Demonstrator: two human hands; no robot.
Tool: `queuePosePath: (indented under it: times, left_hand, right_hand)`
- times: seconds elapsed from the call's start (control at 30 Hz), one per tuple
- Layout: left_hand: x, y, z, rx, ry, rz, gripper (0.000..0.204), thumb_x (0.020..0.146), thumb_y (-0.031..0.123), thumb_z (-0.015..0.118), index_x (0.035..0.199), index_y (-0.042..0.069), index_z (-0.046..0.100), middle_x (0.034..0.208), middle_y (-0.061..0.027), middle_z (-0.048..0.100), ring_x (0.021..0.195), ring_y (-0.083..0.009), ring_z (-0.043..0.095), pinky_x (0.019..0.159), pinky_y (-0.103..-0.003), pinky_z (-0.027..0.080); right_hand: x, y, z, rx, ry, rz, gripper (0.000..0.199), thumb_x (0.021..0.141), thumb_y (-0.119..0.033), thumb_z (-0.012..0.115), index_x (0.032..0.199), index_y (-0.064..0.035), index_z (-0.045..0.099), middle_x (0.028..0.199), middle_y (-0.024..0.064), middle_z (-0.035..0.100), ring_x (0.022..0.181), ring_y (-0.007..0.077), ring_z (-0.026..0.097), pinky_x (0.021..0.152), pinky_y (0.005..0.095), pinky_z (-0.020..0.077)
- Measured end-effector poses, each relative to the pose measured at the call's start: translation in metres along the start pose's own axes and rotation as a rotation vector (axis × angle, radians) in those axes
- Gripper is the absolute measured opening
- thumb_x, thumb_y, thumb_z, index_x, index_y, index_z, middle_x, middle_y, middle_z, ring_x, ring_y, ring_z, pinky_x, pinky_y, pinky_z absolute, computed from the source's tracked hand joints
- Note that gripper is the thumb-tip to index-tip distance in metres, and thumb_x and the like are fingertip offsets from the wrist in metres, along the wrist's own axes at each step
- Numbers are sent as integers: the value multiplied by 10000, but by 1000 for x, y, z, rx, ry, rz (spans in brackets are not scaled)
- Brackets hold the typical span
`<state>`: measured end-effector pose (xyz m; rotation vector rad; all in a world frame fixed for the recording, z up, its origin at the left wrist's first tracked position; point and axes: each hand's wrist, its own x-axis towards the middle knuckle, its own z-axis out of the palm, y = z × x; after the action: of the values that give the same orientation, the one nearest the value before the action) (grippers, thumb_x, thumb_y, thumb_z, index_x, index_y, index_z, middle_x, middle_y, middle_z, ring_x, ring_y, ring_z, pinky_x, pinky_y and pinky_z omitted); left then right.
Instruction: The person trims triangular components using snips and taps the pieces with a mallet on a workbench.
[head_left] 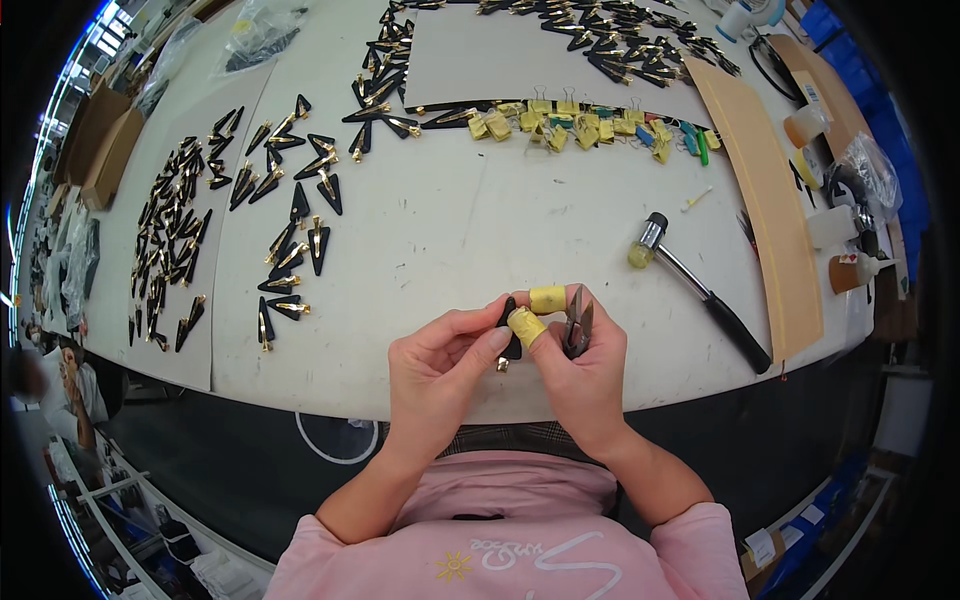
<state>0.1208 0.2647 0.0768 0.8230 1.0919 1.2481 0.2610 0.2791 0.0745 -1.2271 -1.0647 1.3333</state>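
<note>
your left hand and taped right hand pinch a small black triangular hair clip; the grey metal snips tucked in your right palm could nick it.

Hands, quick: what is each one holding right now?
Left hand: pinched shut on the small black clip.
Right hand: taped fingers on the same clip, metal snips held too.

A wide white desk fills the view, evenly lit from above. Below its near edge lies a dark floor. Cardboard boxes stand at the far left, blue crates at the right.
</note>
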Motion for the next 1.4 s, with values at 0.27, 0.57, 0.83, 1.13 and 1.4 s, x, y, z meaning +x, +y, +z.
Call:
queuePosePath:
  times: [0.27,0.57,0.83,1.13,1.4]
  left_hand:
    - [-2,2,3,33,13,-14,258,862,-32,638,1118,-55,621,1046,-106,666,935,-108,628,823,-229,501]
    - [-1,8,8,20,45,-4,337,863,-14,637,1198,-30,601,866,-16,610,797,-50,556,733,-198,454]
    - [-3,2,6,26,80,33,315,893,-26,607,1207,-46,597,978,-57,637,868,-66,581,779,-209,492]
    - [-3,-6,9,-43,143,93,259,884,-36,620,1143,-55,627,1098,-102,660,927,-92,609,833,-227,501]
    - [-3,-5,10,-56,145,98,187,862,-26,649,1045,-61,635,1024,-130,676,883,-119,642,808,-242,516]
  right_hand:
    - [-2,-7,-1,-201,-29,-36,130,841,0,594,968,-7,621,575,-88,376,514,-14,283,448,195,229]
    - [0,-8,2,-36,-29,-7,248,847,15,581,1082,-23,650,605,-106,405,518,-27,264,451,187,215]
    - [3,-2,5,19,-11,47,224,854,-2,604,1065,-27,672,588,-119,389,516,-30,261,454,182,201]
    - [0,-6,13,92,11,29,205,876,-21,605,1067,-34,679,594,-126,390,519,-27,259,458,183,209]
    - [-2,-7,9,1,-11,-8,208,876,-11,601,1071,-27,668,630,-111,415,542,-22,271,462,189,225]
